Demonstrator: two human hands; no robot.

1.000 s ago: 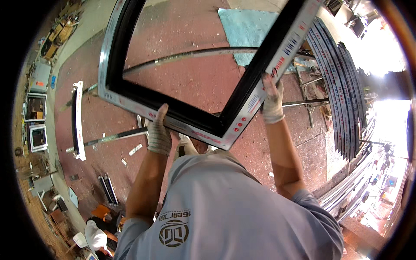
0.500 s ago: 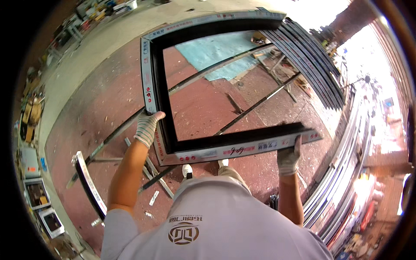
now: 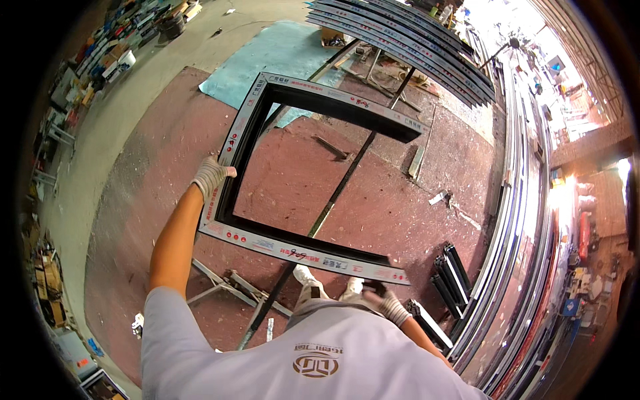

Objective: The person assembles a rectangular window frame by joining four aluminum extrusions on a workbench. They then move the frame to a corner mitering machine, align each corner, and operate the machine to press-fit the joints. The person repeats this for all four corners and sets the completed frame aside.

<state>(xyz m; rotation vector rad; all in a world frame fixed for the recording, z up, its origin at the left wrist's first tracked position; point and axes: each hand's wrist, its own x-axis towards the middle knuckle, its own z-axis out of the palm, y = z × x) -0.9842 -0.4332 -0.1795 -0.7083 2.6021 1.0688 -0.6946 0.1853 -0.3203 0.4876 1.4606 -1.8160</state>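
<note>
A three-sided window or door frame (image 3: 223, 157) of black profile with a printed grey film face lies in front of me, its gap toward the right. My left hand (image 3: 212, 177), in a striped work glove, is closed round the frame's left side, thumb over the inner edge. My right hand (image 3: 388, 305), also gloved, is just below the free end of the near profile. Its fingers look dark and blurred, and I cannot tell whether they touch the profile. Dark support bars (image 3: 347, 177) run beneath the frame.
A stack of long dark profiles (image 3: 407, 43) lies across the far end of the bars. More long profiles (image 3: 513, 200) line the right side. Short black pieces (image 3: 453, 277) stand by my right. A teal sheet (image 3: 250, 57) covers part of the reddish floor (image 3: 147, 200).
The view has swung to the right. The frame has turned clockwise and sits farther from the profile stack. My right hand has moved from gripping the near profile to below its end.
</note>
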